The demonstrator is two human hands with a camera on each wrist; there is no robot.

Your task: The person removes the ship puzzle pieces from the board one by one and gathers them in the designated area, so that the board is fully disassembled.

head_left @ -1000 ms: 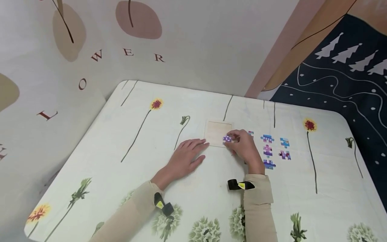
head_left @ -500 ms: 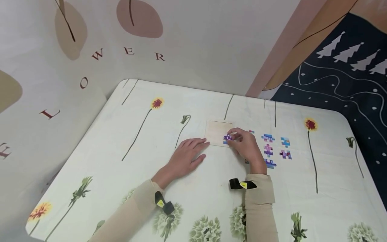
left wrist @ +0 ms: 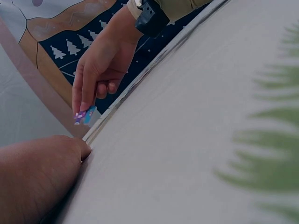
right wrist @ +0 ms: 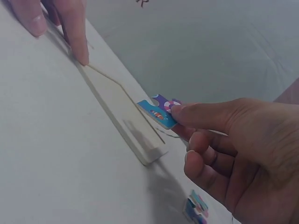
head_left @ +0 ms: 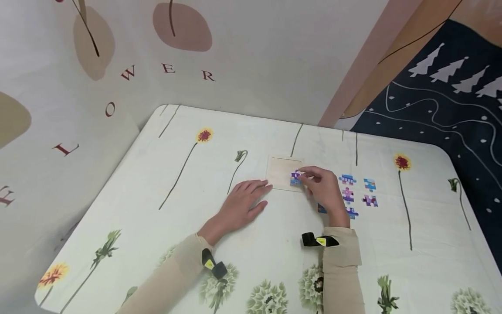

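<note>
Between thumb and fingers, my right hand (head_left: 322, 187) pinches a purple and blue jigsaw piece (right wrist: 161, 111), raised above the right part of a shallow wooden puzzle tray (head_left: 279, 173). An orange-striped fish and a pink-and-white ring are printed on the piece. My left hand (head_left: 243, 204) lies flat on the table, its fingers extended, with fingertips touching the tray's left edge. In the right wrist view the tray's floor (right wrist: 114, 100) is bare wood under the piece.
Several loose jigsaw pieces (head_left: 347, 194) lie on the table right of my right hand, one partly hidden beneath it. The white tablecloth (head_left: 243, 266) has printed flowers. Patterned hangings (head_left: 255, 56) stand behind the table.
My right hand has shifted slightly right, and the piece has turned so that more of its blue part shows. The left hand stays at the tray's edge.
</note>
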